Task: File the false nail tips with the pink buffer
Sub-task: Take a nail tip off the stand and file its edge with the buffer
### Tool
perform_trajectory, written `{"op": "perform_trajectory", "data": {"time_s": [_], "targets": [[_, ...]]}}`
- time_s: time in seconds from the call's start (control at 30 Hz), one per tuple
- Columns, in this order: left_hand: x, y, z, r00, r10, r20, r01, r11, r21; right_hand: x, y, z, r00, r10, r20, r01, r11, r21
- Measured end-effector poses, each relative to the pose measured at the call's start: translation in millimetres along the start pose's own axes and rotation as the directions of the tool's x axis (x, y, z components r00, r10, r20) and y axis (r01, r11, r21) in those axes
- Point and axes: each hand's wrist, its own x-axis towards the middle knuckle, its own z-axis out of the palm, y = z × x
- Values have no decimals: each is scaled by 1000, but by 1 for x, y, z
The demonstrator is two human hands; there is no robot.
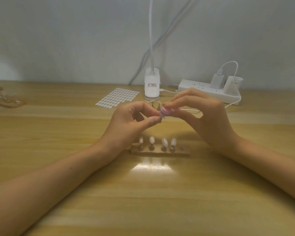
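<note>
A plain pale wall (58, 34) backs a light wooden table (41, 133). A bright glare patch (152, 166) lies on the tabletop's middle.

One head-worn camera (wide-angle) — facing forward and down, close over the table (61, 126), wall (58, 40) beyond.

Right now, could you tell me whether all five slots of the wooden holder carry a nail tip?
No, the rightmost slot of the wooden holder stands empty.

In the upper centre of my view lies a sticker sheet (117, 97), a white clip lamp (152, 84) just beside it, and a power strip (194, 86) further right.
</note>
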Motion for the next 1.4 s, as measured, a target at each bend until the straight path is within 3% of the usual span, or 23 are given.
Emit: {"op": "perform_trajectory", "data": {"time_s": [0.13,0.23,0.37,0.5,0.6,0.73,0.87,1.0,1.13,1.27,1.4], "targets": [[-1,1,1,1000,14,8,-14,1000,19,-4,-6,5,994,-94,53,94,996,-1],[0,1,0,1000,1,-3,-1,1000,-17,-1,-2,2,1000,-18,4,17,1000,16],[-1,2,1,1000,20,11,-20,1000,-3,-4,-4,6,996,-76,46,77,997,-14],[0,1,1,1000,28,10,-28,1000,2,-1,-1,0,1000,-4,-22,4,1000,-9],[-1,1,1,999,46,22,-46,999,-8,-4,-5,5,997,-71,32,72,997,-5],[0,0,1,999,37,14,-37,999,-11,-1,-1,0,1000,-19,-8,19,1000,7],[0,-1,1,999,45,18,-45,999,8,-5,-8,9,994,-102,47,102,995,-10],[1,-1,0,999,33,6,-33,999,3,0,-1,-2,1000,3,-30,-3,1000,3],[0,1,0,999,43,23,-44,999,14,-6,-8,5,994,-98,42,98,995,-9],[0,0,1,999,30,17,-30,999,-10,-2,-3,-1,1000,-11,-22,11,1000,-4],[0,0,1,999,31,35,-31,999,-15,-3,-6,3,998,-57,22,57,998,-13]]}}
